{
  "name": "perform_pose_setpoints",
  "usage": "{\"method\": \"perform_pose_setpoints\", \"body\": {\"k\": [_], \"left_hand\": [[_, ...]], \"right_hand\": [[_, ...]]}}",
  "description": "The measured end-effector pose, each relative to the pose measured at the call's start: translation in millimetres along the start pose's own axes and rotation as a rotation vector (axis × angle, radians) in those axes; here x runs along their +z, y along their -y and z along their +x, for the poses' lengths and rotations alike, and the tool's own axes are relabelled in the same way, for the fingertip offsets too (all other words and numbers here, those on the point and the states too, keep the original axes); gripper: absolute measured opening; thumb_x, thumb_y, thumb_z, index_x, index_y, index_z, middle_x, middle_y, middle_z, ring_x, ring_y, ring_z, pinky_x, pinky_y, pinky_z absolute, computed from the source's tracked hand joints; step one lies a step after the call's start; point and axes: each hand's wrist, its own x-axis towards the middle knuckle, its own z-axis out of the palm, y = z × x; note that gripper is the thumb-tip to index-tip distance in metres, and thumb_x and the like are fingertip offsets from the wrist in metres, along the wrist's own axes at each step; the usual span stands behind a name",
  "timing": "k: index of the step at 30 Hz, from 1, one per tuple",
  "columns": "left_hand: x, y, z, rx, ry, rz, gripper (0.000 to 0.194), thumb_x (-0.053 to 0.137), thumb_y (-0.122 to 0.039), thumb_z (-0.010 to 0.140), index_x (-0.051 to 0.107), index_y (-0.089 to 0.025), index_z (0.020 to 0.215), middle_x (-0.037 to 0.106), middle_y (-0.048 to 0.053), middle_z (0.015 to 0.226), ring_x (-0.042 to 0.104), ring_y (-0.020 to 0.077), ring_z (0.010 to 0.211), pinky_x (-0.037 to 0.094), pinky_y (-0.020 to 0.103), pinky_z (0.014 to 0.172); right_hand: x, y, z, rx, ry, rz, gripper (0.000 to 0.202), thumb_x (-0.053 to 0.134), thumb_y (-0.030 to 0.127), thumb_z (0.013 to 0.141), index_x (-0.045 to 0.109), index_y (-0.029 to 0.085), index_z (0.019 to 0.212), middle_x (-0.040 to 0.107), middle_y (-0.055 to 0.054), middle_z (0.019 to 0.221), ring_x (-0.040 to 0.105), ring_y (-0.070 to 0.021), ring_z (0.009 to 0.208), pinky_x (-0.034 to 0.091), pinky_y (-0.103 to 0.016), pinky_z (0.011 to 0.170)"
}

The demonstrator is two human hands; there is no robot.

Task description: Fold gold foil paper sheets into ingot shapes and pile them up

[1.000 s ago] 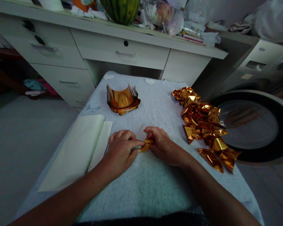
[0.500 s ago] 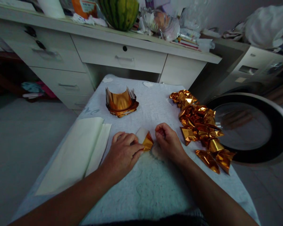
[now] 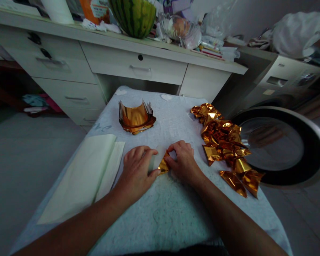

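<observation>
A small folded piece of gold foil paper [image 3: 164, 165] lies on the cloth between my hands, with a pale whitish part [image 3: 156, 156] behind it. My right hand [image 3: 185, 161] pinches its right side between thumb and fingers. My left hand [image 3: 139, 165] rests at its left, thumb tip touching the lower left corner and index finger held apart from the thumb. Farther back stands a curved stack of gold foil sheets [image 3: 134, 116]. To the right lies a pile of folded gold foil pieces [image 3: 222, 137].
Pale paper sheets [image 3: 77, 181] lie on the left of the cloth-covered table [image 3: 173, 220]. Beyond it is a white drawer cabinet [image 3: 160, 71] bearing a watermelon [image 3: 134, 17] and clutter. At the right, a washing machine's round door [image 3: 313, 149] hangs open beside the table.
My right hand has moved left onto the foil paper and now pinches it. My left index finger has lifted off, leaving the thumb at the corner.
</observation>
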Motion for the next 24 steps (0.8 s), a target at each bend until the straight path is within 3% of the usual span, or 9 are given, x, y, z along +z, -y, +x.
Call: {"method": "perform_pose_setpoints", "body": {"k": [5,9,12,16,21,24], "left_hand": [[4.1,3,0,-0.016,-0.005,0.015,0.063,0.069,-0.027,0.077,0.042,-0.019,0.133,0.055,0.013,0.128,0.046,0.0336,0.122,0.035,0.053,0.102],[6.0,4,0,-0.006,-0.011,-0.02,0.074,0.07,-0.022,0.074,0.034,-0.018,0.139,0.057,0.014,0.126,0.047,0.0332,0.121,0.034,0.054,0.103],[6.2,3,-1,0.004,-0.024,-0.066,0.078,0.069,-0.018,0.074,0.029,-0.021,0.141,0.06,0.012,0.121,0.051,0.0315,0.116,0.037,0.054,0.101],[2.2,1,0,-0.019,0.0,-0.155,0.08,0.067,-0.015,0.075,0.027,-0.021,0.144,0.062,0.01,0.112,0.056,0.0279,0.107,0.044,0.048,0.095],[-7.6,-1,3,-0.104,0.001,-0.313,0.076,0.06,-0.013,0.078,0.026,-0.024,0.145,0.063,0.003,0.1,0.062,0.0212,0.091,0.05,0.038,0.084],[-11.0,1,6,-0.147,-0.077,-0.465,0.07,0.061,-0.015,0.078,0.033,-0.026,0.141,0.06,0.002,0.1,0.063,0.0188,0.09,0.051,0.037,0.085]], "right_hand": [[-5,4,1,-0.012,0.032,0.137,0.013,0.065,0.013,0.078,0.058,0.02,0.087,0.061,-0.004,0.093,0.049,-0.0227,0.094,0.036,-0.037,0.084],[-5,4,-1,-0.015,0.074,0.38,0.024,0.058,0.006,0.077,0.055,0.02,0.096,0.056,0.003,0.076,0.052,-0.0147,0.074,0.039,-0.028,0.07],[-4,2,-3,-0.015,0.118,0.566,0.021,0.054,0.012,0.082,0.057,0.021,0.101,0.052,0.004,0.071,0.049,-0.0118,0.065,0.038,-0.025,0.062],[-5,1,-3,0.043,0.149,0.828,0.007,0.058,0.024,0.084,0.057,0.02,0.09,0.053,0.004,0.07,0.049,-0.0111,0.062,0.039,-0.024,0.058],[-14,3,0,0.103,0.172,1.085,0.017,0.068,0.028,0.077,0.055,0.02,0.085,0.058,0.004,0.072,0.055,-0.0107,0.065,0.045,-0.023,0.063],[-17,4,0,0.136,0.201,1.178,0.021,0.072,0.027,0.074,0.053,0.021,0.084,0.061,0.003,0.075,0.06,-0.0114,0.068,0.048,-0.025,0.067]]}}
